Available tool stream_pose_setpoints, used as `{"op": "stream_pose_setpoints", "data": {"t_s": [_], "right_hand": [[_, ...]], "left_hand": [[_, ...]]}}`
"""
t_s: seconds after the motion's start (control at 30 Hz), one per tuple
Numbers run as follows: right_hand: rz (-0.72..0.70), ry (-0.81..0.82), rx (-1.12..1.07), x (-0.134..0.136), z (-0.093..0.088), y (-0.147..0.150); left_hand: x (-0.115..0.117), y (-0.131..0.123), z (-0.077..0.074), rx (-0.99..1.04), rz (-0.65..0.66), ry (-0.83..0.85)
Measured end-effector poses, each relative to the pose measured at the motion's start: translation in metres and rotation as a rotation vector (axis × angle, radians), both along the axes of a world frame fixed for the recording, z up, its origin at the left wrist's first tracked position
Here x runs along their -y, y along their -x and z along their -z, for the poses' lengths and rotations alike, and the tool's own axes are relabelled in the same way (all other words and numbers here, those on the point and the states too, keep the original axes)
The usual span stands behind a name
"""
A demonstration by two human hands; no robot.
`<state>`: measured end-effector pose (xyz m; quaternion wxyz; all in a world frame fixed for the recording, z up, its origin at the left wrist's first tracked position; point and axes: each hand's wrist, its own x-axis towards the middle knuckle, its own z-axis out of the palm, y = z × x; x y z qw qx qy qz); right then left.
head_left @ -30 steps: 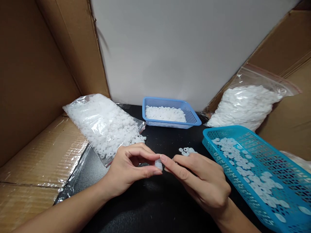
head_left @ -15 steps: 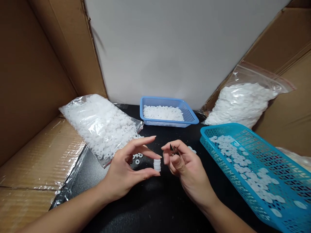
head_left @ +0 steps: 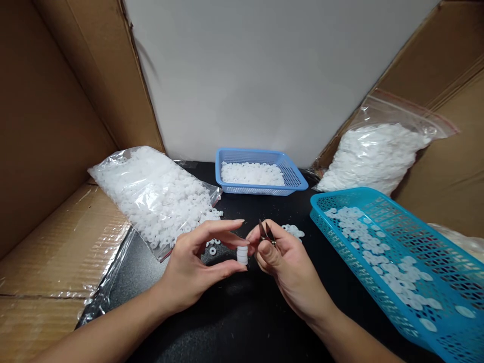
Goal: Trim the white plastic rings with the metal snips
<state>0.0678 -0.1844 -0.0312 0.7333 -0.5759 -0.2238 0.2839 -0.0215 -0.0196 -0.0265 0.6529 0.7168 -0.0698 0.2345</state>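
My left hand pinches a short upright stack of white plastic rings between thumb and finger. In my right hand is a small pair of scissors, its two dark pointed blades spread and aimed upward; the handles are mostly hidden in my fingers. The right fingertips are close beside the top of the stack, and I cannot tell whether they touch it. Behind my left hand lie a few loose white rings. A small pile of flat white washers lies behind my right hand.
A clear bag of white rings lies at left. A blue basket with white rings stands at the back. At right is a teal basket holding flat white pieces, with another filled bag behind. Cardboard walls flank the black table.
My right hand has moved slightly left, closer to the stack. The scissor blades have turned and now show spread apart. The left hand keeps its pinch, and the camera has shifted slightly.
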Motion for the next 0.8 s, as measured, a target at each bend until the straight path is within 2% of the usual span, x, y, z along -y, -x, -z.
{"op": "stream_pose_setpoints", "data": {"t_s": [0.2, 0.37, 0.6, 0.8], "right_hand": [[-0.112, 0.062, -0.096, -0.0057, -0.0018, 0.0041], [-0.165, 0.011, -0.214, -0.0057, 0.0015, 0.0024], [-0.075, -0.013, -0.216, -0.006, 0.0018, 0.0048], [-0.05, 0.063, -0.054, -0.0086, -0.0019, 0.0054]], "left_hand": [[-0.0009, 0.0004, 0.0011, 0.035, -0.021, -0.111], [-0.0006, 0.0011, 0.0026, 0.018, -0.012, -0.071], [-0.0016, 0.001, 0.0027, 0.013, -0.032, -0.035], [-0.0012, 0.0024, 0.0049, 0.112, -0.113, -0.207]]}}
